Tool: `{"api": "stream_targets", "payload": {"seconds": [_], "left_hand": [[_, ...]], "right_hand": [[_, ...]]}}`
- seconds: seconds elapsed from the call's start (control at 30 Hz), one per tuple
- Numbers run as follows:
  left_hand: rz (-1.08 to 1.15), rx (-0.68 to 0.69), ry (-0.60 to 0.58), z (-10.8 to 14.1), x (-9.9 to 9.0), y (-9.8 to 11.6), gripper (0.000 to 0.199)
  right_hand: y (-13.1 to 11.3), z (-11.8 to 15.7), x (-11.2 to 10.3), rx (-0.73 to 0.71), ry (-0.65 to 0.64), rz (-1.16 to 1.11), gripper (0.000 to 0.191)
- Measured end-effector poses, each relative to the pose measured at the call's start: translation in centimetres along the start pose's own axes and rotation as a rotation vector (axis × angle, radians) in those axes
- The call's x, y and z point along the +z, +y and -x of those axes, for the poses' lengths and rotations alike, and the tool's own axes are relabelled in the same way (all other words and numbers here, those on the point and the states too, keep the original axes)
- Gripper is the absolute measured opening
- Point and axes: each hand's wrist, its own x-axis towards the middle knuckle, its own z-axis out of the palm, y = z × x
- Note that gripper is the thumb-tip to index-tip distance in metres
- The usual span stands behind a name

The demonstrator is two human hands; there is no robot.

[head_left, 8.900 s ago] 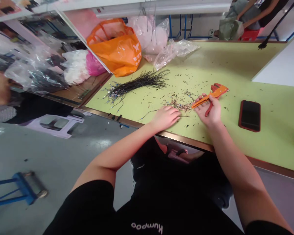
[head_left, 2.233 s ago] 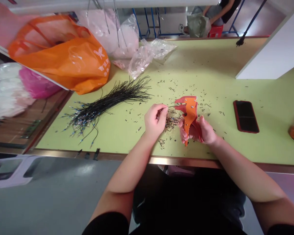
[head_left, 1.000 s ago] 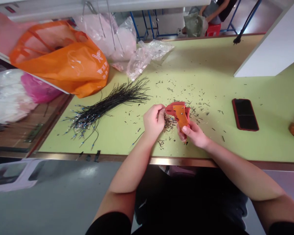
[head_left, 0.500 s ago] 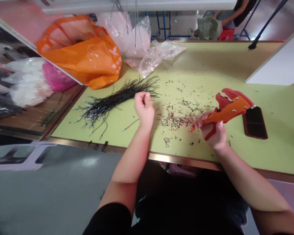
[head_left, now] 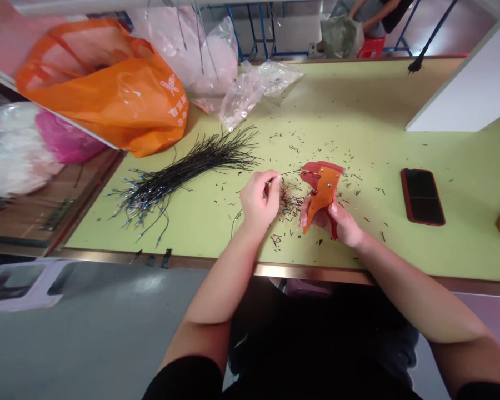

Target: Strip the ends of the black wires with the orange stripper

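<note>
Pinched between the fingers of my left hand is a thin black wire; its near part trails out below the hand, and its other end points toward the tool's jaws. My right hand is wrapped round the handles of an orange and red wire stripper, held above the table with its jaws facing left. Whether the wire tip touches the jaws I cannot tell. To the left lies a long bundle of black wires with blue-tipped ends. Cut black scraps lie scattered under and around my hands.
An orange bag and clear plastic bags stand along the back left. A phone lies at right, near a white panel. A black plug hangs at the back. Beyond the table a person sits.
The wire stripper has moved left in my right hand and turned more upright, coming close to my left hand. My left hand has shifted slightly right and down. The view has shifted a little.
</note>
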Motion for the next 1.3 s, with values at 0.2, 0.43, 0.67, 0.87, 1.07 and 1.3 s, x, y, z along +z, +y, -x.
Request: {"api": "stream_targets", "payload": {"seconds": [0.2,0.43,0.67,0.87,1.07,1.3], "left_hand": [[0.080,-0.001,-0.028,0.1,0.1,0.7,0.017],[0.057,0.014,-0.040,0.1,0.3,0.4,0.016],[0.031,-0.043,-0.114,0.4,0.2,0.3,0.017],[0.045,-0.206,-0.123,0.5,0.7,-0.2,0.014],[0.066,-0.270,-0.100,0.3,1.3,-0.3,0.018],[0.058,-0.148,-0.237,0.6,1.0,0.1,0.036]], "right_hand": [[-0.2,0.1,-0.8,0.126,-0.094,-0.110,0.070],[-0.1,0.2,-0.5,0.164,-0.080,-0.082,0.062],[0.2,0.1,-0.1,0.145,0.026,-0.035,0.062],[0.6,0.0,1.3,0.005,0.097,0.079,0.057],[0.9,0.3,2.2,-0.156,0.122,0.251,0.057],[0.9,0.5,2.0,-0.264,0.216,0.404,0.060]]}}
